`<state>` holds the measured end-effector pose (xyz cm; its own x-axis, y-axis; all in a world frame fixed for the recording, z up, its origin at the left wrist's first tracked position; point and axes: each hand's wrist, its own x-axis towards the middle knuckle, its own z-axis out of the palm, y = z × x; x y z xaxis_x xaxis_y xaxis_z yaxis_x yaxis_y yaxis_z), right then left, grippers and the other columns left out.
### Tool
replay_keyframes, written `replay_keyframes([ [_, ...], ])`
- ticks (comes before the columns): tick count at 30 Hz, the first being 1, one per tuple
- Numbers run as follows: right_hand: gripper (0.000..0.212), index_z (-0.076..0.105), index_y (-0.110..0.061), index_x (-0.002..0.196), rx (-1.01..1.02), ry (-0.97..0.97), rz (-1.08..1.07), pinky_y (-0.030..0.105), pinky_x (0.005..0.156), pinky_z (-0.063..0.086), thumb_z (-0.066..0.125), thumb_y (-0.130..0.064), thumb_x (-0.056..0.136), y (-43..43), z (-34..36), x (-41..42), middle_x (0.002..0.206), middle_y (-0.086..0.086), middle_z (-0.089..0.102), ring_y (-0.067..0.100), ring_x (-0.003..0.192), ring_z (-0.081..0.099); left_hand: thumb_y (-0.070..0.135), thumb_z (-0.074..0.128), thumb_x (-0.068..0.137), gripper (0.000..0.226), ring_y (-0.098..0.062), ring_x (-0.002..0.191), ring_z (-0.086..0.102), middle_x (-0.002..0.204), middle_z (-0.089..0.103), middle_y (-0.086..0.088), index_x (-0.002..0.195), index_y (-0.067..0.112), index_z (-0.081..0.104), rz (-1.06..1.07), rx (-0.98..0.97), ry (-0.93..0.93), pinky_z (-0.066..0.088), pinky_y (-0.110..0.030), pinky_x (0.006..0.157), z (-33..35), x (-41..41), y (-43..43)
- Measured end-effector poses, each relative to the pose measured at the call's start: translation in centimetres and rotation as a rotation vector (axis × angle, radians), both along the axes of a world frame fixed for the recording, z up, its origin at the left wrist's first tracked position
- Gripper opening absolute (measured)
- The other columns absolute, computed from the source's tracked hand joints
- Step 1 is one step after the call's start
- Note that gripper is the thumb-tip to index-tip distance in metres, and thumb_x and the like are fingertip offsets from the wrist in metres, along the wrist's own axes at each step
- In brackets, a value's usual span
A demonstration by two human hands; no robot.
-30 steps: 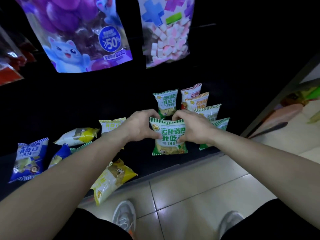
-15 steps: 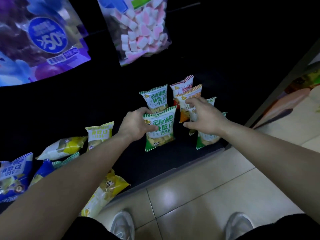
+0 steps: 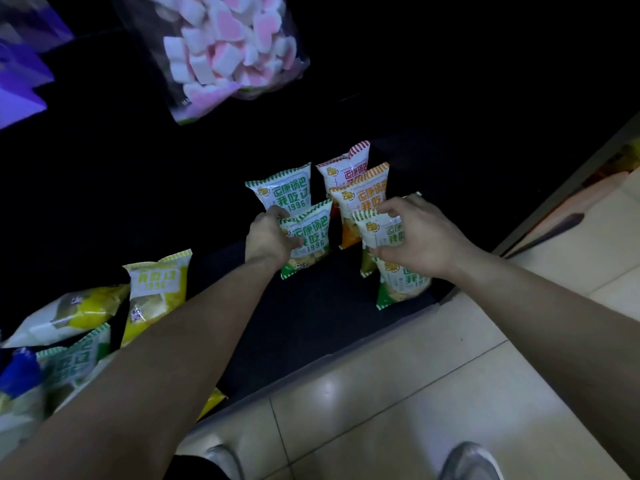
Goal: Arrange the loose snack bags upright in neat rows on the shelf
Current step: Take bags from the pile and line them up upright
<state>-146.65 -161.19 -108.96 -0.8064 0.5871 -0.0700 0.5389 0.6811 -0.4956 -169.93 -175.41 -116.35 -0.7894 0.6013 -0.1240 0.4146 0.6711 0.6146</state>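
Observation:
Small striped snack bags stand upright on a dark low shelf (image 3: 311, 323). My left hand (image 3: 270, 237) grips the left edge of a green bag (image 3: 311, 237) standing in the front of the left row, behind it another green bag (image 3: 284, 188). My right hand (image 3: 415, 237) pinches a green-white bag (image 3: 381, 230) in the right row, with an orange bag (image 3: 363, 195) and a red bag (image 3: 346, 168) behind and a further green bag (image 3: 401, 285) in front. Loose yellow bags (image 3: 156, 289) (image 3: 69, 313), a green one (image 3: 72, 368) and a blue one (image 3: 17, 375) lie at left.
A hanging bag of pink-white marshmallows (image 3: 221, 53) and a purple bag (image 3: 17, 81) hang above the shelf. Pale floor tiles (image 3: 415, 393) run along the shelf's front edge, with my shoes (image 3: 467, 462) at the bottom. A shelf post (image 3: 571, 174) rises at right.
My right hand left the front green bag and moved right onto a bag in the right row. The left hand stays on the green bag. The view has shifted left and nearer.

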Motion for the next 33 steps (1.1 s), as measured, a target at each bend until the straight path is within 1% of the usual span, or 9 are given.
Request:
replay_keyframes([
  [4,0.074,0.043,-0.032,0.14,-0.011,0.019,-0.016,0.036,0.098,0.039,0.078,-0.046,0.077,0.2,-0.1,0.0,0.13,-0.002,0.045,0.02,0.126,0.042,0.026,0.077,0.083,0.052,-0.009,0.075,0.047,0.136,0.036,-0.008,0.127,0.028,0.05,0.019,-0.048,0.041,0.042,-0.026,0.067,-1.0,0.0,0.7],
  [7,0.073,0.043,-0.032,0.14,-0.02,0.007,-0.021,0.04,0.1,0.041,0.077,-0.046,0.077,0.1,-0.1,0.0,0.133,-0.003,0.044,0.02,0.127,0.041,0.027,0.073,0.087,0.056,-0.022,0.082,0.051,0.141,0.029,-0.011,0.135,0.029,0.045,0.06,-0.049,0.079,0.043,-0.027,0.069,-1.1,0.0,1.1],
  [14,0.074,0.041,-0.031,0.141,-0.038,-0.03,0.008,0.045,0.103,0.041,0.076,-0.045,0.078,-0.5,-0.2,-0.2,0.138,-0.002,0.042,0.021,0.13,0.038,0.019,0.071,0.087,0.058,-0.021,0.066,0.048,0.14,0.03,-0.014,0.132,0.026,0.035,0.141,0.019,0.076,0.034,-0.026,0.048,-1.1,0.7,2.1],
  [17,0.074,0.041,-0.03,0.141,-0.035,-0.038,0.02,0.044,0.103,0.041,0.076,-0.044,0.078,-0.7,-0.2,-0.4,0.139,-0.002,0.041,0.021,0.131,0.038,0.017,0.071,0.086,0.071,-0.023,0.071,0.052,0.147,0.023,-0.015,0.14,0.028,0.026,0.118,0.025,0.071,0.036,-0.026,0.045,-0.8,0.7,2.1],
  [20,0.073,0.041,-0.029,0.141,-0.02,-0.054,0.04,0.04,0.102,0.04,0.076,-0.043,0.079,-1.3,0.1,-1.1,0.139,-0.001,0.04,0.022,0.13,0.038,0.022,0.074,0.085,0.082,-0.033,0.097,0.059,0.153,0.017,-0.014,0.146,0.029,0.02,0.059,-0.014,0.094,0.052,-0.036,0.063,0.2,0.5,1.2],
  [24,0.071,0.041,-0.028,0.141,0.002,-0.072,0.073,0.04,0.1,0.041,0.075,-0.043,0.08,-3.0,1.0,-2.8,0.136,0.001,0.04,0.024,0.129,0.039,0.032,0.072,0.086,0.08,-0.035,0.125,0.046,0.154,0.022,-0.01,0.149,0.028,0.023,-0.037,-0.114,0.187,0.052,-0.044,0.088,2.3,-0.2,-1.4],
  [27,0.071,0.039,-0.027,0.143,0.014,-0.106,0.105,0.039,0.095,0.041,0.073,-0.043,0.082,-5.1,1.7,-4.3,0.135,0.002,0.04,0.026,0.128,0.037,0.037,0.072,0.084,0.077,-0.032,0.131,0.04,0.151,0.029,-0.009,0.148,0.027,0.029,-0.104,-0.128,0.24,0.045,-0.041,0.098,4.1,-0.5,-4.7],
  [31,0.074,0.036,-0.026,0.146,0.024,-0.151,0.145,0.045,0.099,0.042,0.072,-0.041,0.083,-8.6,2.2,-6.4,0.141,0.005,0.037,0.029,0.13,0.037,0.044,0.071,0.082,0.077,-0.028,0.131,0.04,0.149,0.032,-0.007,0.147,0.029,0.032,-0.178,-0.161,0.24,0.043,-0.038,0.1,6.3,-0.7,-10.7],
  [33,0.074,0.036,-0.026,0.146,0.023,-0.165,0.166,0.043,0.099,0.042,0.072,-0.041,0.083,-10.7,2.1,-7.7,0.141,0.005,0.038,0.029,0.13,0.038,0.046,0.071,0.082,0.077,-0.026,0.13,0.041,0.147,0.033,-0.004,0.146,0.03,0.033,-0.174,-0.19,0.239,0.045,-0.038,0.098,7.4,-1.0,-14.2],
])
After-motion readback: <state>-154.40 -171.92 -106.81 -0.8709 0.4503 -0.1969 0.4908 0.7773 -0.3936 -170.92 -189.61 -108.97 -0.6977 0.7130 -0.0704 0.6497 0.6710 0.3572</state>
